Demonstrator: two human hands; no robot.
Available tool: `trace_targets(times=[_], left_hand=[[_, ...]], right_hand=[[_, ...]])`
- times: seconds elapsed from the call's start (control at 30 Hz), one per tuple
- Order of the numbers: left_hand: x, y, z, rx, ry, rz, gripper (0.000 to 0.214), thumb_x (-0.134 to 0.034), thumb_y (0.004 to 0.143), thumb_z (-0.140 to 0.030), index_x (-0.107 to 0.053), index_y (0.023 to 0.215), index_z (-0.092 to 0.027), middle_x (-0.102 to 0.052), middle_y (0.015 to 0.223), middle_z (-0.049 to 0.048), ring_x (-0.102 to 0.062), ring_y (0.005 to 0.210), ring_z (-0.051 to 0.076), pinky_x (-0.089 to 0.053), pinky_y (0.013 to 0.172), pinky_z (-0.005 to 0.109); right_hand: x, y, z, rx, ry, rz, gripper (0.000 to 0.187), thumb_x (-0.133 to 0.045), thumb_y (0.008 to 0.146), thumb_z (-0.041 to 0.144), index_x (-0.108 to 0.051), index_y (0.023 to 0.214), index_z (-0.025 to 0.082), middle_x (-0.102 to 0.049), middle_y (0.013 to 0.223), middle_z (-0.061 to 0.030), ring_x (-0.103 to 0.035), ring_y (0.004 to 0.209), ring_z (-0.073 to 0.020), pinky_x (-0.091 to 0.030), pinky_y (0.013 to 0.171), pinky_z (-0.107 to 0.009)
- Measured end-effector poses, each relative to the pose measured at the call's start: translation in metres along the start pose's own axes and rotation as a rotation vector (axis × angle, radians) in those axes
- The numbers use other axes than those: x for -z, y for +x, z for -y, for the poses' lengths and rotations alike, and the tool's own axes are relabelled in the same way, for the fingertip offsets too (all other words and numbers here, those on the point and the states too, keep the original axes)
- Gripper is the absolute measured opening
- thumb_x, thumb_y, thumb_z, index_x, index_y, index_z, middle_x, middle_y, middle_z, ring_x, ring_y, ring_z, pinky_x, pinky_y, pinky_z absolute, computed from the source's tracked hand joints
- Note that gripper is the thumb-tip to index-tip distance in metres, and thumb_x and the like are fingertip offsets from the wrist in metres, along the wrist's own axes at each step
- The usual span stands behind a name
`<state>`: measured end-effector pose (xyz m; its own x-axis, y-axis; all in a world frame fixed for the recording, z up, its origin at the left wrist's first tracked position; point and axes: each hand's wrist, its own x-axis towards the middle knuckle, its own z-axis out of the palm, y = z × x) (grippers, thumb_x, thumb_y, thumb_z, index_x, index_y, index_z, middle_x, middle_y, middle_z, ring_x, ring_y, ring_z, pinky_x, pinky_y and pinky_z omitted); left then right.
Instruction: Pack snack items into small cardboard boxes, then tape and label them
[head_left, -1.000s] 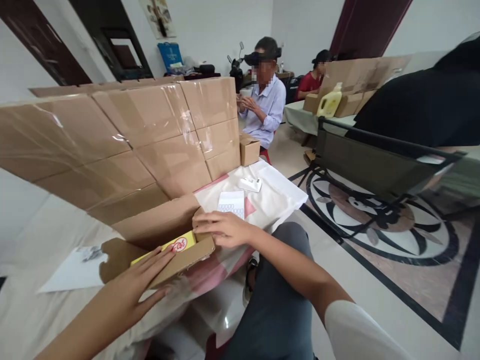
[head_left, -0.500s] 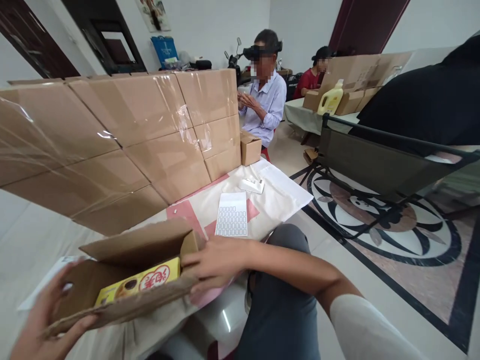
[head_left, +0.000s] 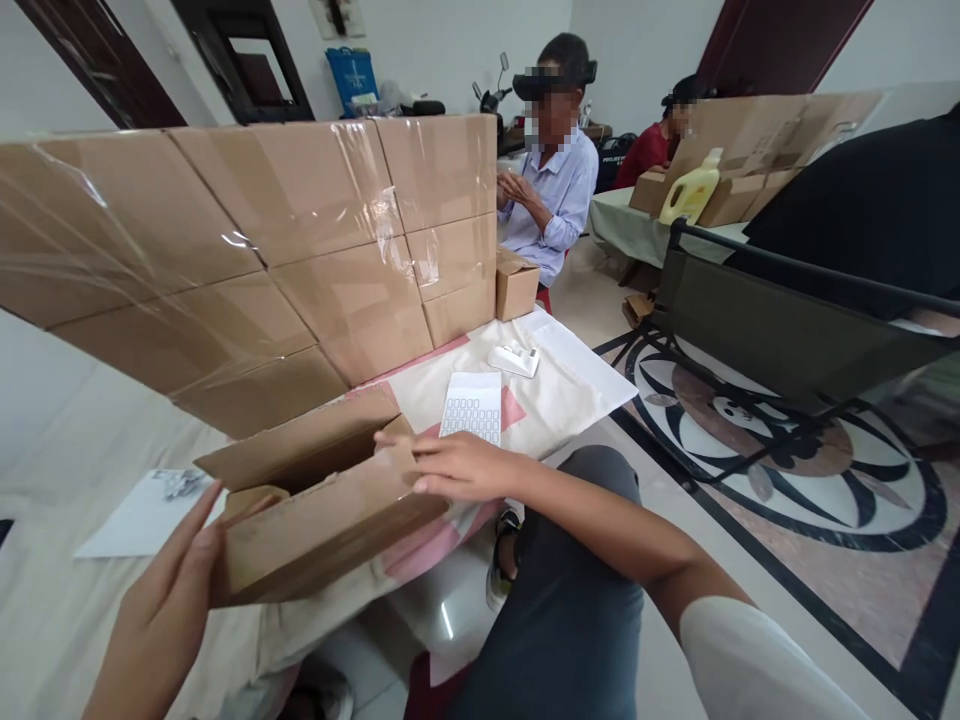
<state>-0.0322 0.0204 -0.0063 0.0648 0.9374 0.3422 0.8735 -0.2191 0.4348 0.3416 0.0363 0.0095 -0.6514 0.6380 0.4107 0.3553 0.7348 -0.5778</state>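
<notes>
A long cardboard box (head_left: 322,535) with its top flaps up sits at the near edge of the cloth-covered table, tilted so its front side faces me. My left hand (head_left: 169,590) grips its left end, where a small end flap (head_left: 255,500) is folded inward. At the right end, my right hand (head_left: 461,466) holds the rim, fingers reaching over the short end flap. The inside is dark, and its contents are hidden by the front wall. Just beyond my right hand lies a white sheet of printed labels (head_left: 471,405), partly covered by that hand.
Taped cardboard boxes (head_left: 345,300) form a wall along the far side. A white tape dispenser (head_left: 514,360) and a small box (head_left: 517,285) are at the right. White paper (head_left: 142,520) lies left. A person (head_left: 555,190) sits opposite; a folding chair (head_left: 780,320) stands right.
The box has tipped so its front side shows, and the yellow pack inside is out of sight. Both hands have stayed at its ends. My view has shifted slightly.
</notes>
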Motion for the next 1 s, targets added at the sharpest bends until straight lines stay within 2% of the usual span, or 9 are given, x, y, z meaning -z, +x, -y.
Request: trace_targets(times=[0.1, 0.13, 0.17, 0.23, 0.33, 0.4, 0.47, 0.73, 1.0], left_hand=[[-0.006, 0.010, -0.012, 0.260, -0.228, -0.045, 0.087, -0.059, 0.088, -0.060, -0.020, 0.162, -0.037, -0.047, 0.158, 0.0110, -0.049, 0.141, 0.043, -0.053, 0.106, 0.066], [-0.007, 0.012, -0.016, 0.255, -0.253, -0.045, 0.093, -0.062, 0.087, -0.059, -0.013, 0.163, -0.036, -0.035, 0.165, 0.0131, -0.044, 0.145, 0.044, -0.052, 0.106, 0.066], [-0.006, 0.014, -0.020, 0.215, -0.273, -0.043, 0.096, -0.063, 0.087, -0.058, -0.009, 0.164, -0.038, -0.024, 0.170, 0.0119, -0.039, 0.148, 0.045, -0.051, 0.107, 0.066], [-0.003, 0.013, -0.027, 0.101, -0.295, -0.049, 0.091, -0.062, 0.090, -0.054, -0.008, 0.162, -0.045, -0.027, 0.170, 0.0062, -0.038, 0.149, 0.041, -0.047, 0.112, 0.066], [0.006, 0.006, -0.032, -0.013, -0.161, -0.124, 0.069, -0.061, 0.092, -0.052, -0.032, 0.155, -0.049, -0.065, 0.132, 0.0013, -0.054, 0.134, 0.034, -0.052, 0.107, 0.060], [0.012, 0.004, -0.032, -0.120, -0.028, -0.122, 0.040, -0.055, 0.095, -0.050, -0.058, 0.135, -0.047, -0.071, 0.107, -0.0002, -0.063, 0.115, 0.032, -0.054, 0.100, 0.056], [0.014, 0.004, -0.029, -0.226, 0.023, -0.074, 0.027, -0.051, 0.097, -0.047, -0.071, 0.113, -0.040, -0.072, 0.103, 0.0005, -0.066, 0.103, 0.029, -0.053, 0.095, 0.052], [0.000, 0.016, -0.018, -0.305, -0.014, -0.086, 0.038, -0.048, 0.096, -0.057, -0.076, 0.103, -0.032, -0.073, 0.100, 0.0035, -0.065, 0.094, 0.027, -0.048, 0.088, 0.045], [-0.004, 0.013, -0.023, -0.242, -0.049, -0.126, 0.032, -0.049, 0.094, -0.054, -0.074, 0.097, -0.034, -0.073, 0.098, 0.0037, -0.064, 0.094, 0.031, -0.048, 0.090, 0.052]], right_hand=[[0.025, 0.001, -0.037, -0.416, -0.113, -0.491, 0.023, -0.051, 0.101, 0.030, -0.071, 0.099, 0.020, -0.070, 0.128, -0.0091, -0.064, 0.118, -0.0197, -0.048, 0.100, -0.030], [0.042, 0.000, -0.053, -0.620, -0.159, -0.634, 0.022, -0.050, 0.099, 0.028, -0.070, 0.105, 0.020, -0.071, 0.125, -0.0082, -0.064, 0.116, -0.0195, -0.047, 0.101, -0.029], [0.060, -0.003, -0.069, -0.726, -0.185, -0.708, 0.026, -0.048, 0.099, 0.026, -0.067, 0.115, 0.018, -0.068, 0.130, -0.0113, -0.061, 0.119, -0.0220, -0.046, 0.102, -0.033], [0.096, -0.013, -0.101, -0.856, -0.200, -0.773, 0.035, -0.046, 0.100, 0.026, -0.061, 0.129, 0.013, -0.059, 0.143, -0.0173, -0.053, 0.130, -0.0266, -0.041, 0.108, -0.039], [0.127, -0.035, -0.136, -1.039, -0.135, -0.750, 0.032, -0.047, 0.103, 0.031, -0.065, 0.118, 0.010, -0.068, 0.124, -0.0168, -0.063, 0.113, -0.0257, -0.048, 0.100, -0.041], [0.131, -0.045, -0.151, -1.134, -0.078, -0.702, 0.031, -0.054, 0.103, 0.039, -0.067, 0.112, 0.012, -0.070, 0.112, -0.0103, -0.067, 0.101, -0.0223, -0.054, 0.092, -0.041], [0.131, -0.048, -0.161, -1.209, -0.039, -0.651, 0.033, -0.061, 0.100, 0.043, -0.067, 0.115, 0.014, -0.069, 0.114, -0.0076, -0.068, 0.101, -0.0215, -0.057, 0.091, -0.042], [0.154, -0.031, -0.170, -1.444, 0.191, -0.440, 0.035, -0.066, 0.099, 0.037, -0.063, 0.125, 0.015, -0.066, 0.124, -0.0105, -0.067, 0.105, -0.0219, -0.060, 0.089, -0.042], [0.149, -0.045, -0.164, -1.424, 0.363, -0.628, 0.035, -0.065, 0.099, 0.036, -0.063, 0.126, 0.015, -0.066, 0.122, -0.0098, -0.068, 0.102, -0.0207, -0.061, 0.086, -0.040]])
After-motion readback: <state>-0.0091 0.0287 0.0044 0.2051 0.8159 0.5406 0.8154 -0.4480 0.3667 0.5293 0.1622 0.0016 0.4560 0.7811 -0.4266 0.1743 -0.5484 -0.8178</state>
